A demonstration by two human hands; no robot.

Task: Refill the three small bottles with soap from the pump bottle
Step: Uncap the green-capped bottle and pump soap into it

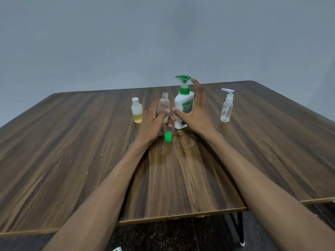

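A white pump bottle (183, 105) with a green pump head stands mid-table. My right hand (196, 113) is spread open beside it on its right, thumb near its lower front, fingers not closed on it. An uncapped clear small bottle (164, 104) stands just left of the pump bottle. My left hand (154, 122) curls loosely around its lower part, and whether it touches I cannot tell. A green cap (168, 137) lies on the table in front. A small bottle with yellow liquid (136, 113) stands at the left, and a clear spray bottle (226, 107) at the right.
The dark wooden table (72, 151) has a wet smear in front of the green cap. Its near edge runs across the lower part of the view, with a black table leg (239, 227) under the right side. A plain grey wall stands behind.
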